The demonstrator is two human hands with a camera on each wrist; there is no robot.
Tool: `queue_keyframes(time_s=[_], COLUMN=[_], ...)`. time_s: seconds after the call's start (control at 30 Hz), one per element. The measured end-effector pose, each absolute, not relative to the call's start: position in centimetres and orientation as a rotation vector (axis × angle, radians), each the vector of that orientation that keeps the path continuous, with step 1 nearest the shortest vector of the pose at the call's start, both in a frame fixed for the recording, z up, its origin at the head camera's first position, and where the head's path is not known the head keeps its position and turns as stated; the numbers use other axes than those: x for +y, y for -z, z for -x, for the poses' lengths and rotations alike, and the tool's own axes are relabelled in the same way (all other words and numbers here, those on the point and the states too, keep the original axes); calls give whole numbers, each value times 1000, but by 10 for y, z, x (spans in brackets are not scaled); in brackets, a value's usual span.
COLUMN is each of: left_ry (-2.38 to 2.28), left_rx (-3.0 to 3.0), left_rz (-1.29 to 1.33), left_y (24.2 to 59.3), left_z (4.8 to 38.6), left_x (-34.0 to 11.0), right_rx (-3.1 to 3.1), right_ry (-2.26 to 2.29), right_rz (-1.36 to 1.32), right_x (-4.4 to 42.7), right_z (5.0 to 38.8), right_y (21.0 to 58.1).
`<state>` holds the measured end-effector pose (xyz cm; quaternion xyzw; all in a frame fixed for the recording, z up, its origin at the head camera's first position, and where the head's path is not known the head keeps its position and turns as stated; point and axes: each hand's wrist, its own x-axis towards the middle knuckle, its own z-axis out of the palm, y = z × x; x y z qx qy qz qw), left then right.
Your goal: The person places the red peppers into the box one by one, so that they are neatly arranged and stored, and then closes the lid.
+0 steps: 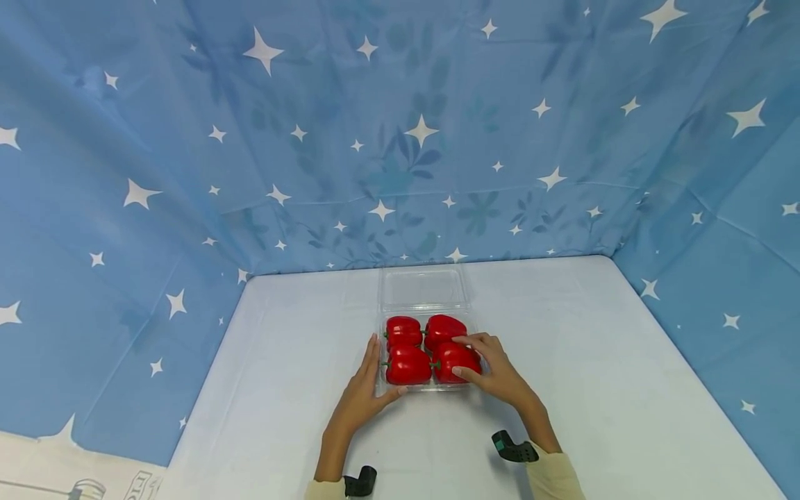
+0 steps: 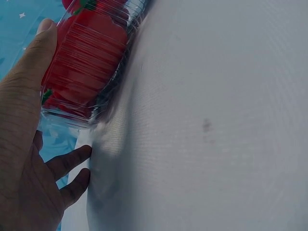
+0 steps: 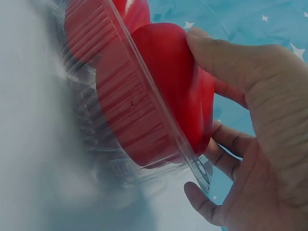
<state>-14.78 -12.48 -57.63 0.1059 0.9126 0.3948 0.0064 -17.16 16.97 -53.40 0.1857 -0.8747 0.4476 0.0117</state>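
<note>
Four-cornered and clear, a hinged plastic box (image 1: 431,387) holds several red bell peppers (image 1: 408,365) with green stems, set in two rows. My right hand (image 1: 498,371) curls round the front right bell pepper (image 3: 166,72), thumb on its near side and fingers over its far side. That pepper sits inside the box, rising above the rim. My left hand (image 1: 362,397) lies along the box's left side with fingers straight, thumb reaching to the front left corner. In the left wrist view, the left thumb is against the box and the other fingers are spread.
The box's clear lid (image 1: 425,288) lies folded back behind the peppers. Under everything is a white-covered table (image 1: 300,333). A blue star-patterned curtain (image 1: 400,173) borders it at the back and sides. Black bands (image 1: 515,448) are on both wrists.
</note>
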Motion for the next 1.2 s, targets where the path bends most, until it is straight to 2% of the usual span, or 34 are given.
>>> queue_keyframes(time_s=[0.47,0.9,1.2], left_ry=[-1239,-1253,-1270], left_rx=[2858,2861,2848], left_rz=[-333,-332,-332], left_y=[576,577,578], left_z=[148,149,149], left_x=[-126,-126,-126], right_rx=[-2718,-2886,-2753], right_ry=[-1225,-930,-1155], right_rz=[-602,-580,-600], right_x=[169,160,165], right_z=[176,178,176], right_y=[542,533,537])
